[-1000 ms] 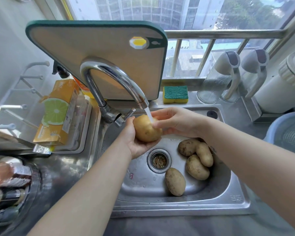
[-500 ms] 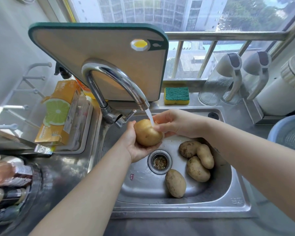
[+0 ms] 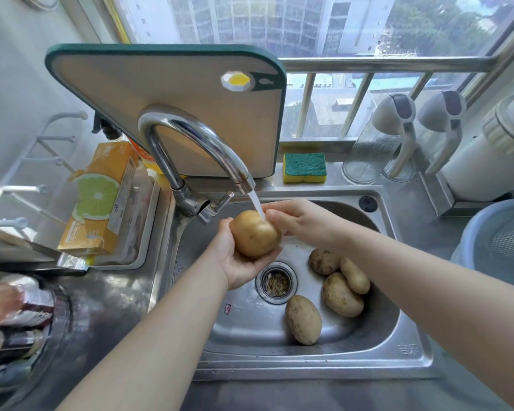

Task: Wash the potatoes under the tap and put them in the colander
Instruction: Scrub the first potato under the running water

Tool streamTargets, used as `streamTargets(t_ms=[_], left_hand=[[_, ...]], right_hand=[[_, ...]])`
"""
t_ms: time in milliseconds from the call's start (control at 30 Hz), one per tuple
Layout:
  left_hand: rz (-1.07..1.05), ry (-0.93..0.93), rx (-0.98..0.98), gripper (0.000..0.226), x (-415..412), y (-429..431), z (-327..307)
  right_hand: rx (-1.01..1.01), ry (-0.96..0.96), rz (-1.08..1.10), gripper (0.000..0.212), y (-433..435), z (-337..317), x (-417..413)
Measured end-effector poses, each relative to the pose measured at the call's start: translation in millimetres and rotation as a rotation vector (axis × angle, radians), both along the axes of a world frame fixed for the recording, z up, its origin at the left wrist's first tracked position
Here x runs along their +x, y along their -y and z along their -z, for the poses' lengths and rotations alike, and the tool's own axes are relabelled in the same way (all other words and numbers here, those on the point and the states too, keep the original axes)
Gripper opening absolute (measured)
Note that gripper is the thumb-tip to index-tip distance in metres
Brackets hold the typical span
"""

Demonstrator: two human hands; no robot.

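Held potato [image 3: 254, 234]: yellow-brown and wet, up and left of the drain [image 3: 276, 282], over the bowl of the sink [image 3: 309, 372].
Left hand [image 3: 238, 262]: palm up just left of the drain, fingers curled round the underside of the held potato, cupping it.
Right hand [image 3: 300, 218]: above and behind the drain, bent thumb and fingers closed on the upper right end of the held potato.
Tap [image 3: 217, 146]: curved chrome spout rising behind and left of the drain, running.
Water [image 3: 257, 207]: thin white stream landing on top of the held potato, beside the right thumb.
Loose potatoes: four on the sink floor right of the drain. Three [image 3: 324, 261] [image 3: 355, 274] [image 3: 341, 293] touch in a cluster; the fourth [image 3: 303, 318] lies apart, nearer the front rim.
Colander [image 3: 511, 241]: mesh, sitting in a blue basin [image 3: 469, 232] far right of the drain, outside the sink; its contents cannot be told.
Cutting board [image 3: 175, 114]: green-edged, propped upright behind the drain, behind the tap.
Sponge [image 3: 304, 167]: green on yellow, on the ledge behind the drain.
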State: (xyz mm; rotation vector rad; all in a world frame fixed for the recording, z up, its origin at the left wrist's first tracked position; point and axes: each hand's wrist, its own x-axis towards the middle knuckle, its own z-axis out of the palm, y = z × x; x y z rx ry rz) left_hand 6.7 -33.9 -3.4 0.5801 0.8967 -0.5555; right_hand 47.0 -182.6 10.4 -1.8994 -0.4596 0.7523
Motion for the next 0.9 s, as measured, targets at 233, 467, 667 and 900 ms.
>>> streamTargets(t_ms=[233,467,667,900], left_hand=[[0.123,-0.043,-0.036,0.068,-14,5,8],[0.021,0.264,0.486,0.046,-26,16,6],[-0.068,0.178,0.423,0.051,-35,19,7],[0.078,0.103,0.293,0.059,-34,12,-2]], right_hand=[[0.044,0.194,0.252,0.055,-22,18,-30],[0.014,-0.013,0.581,0.042,-39,16,-26],[0.049,-0.008,0.450,0.044,-44,19,-33],[0.297,-0.126,0.459,0.056,-30,29,-49]])
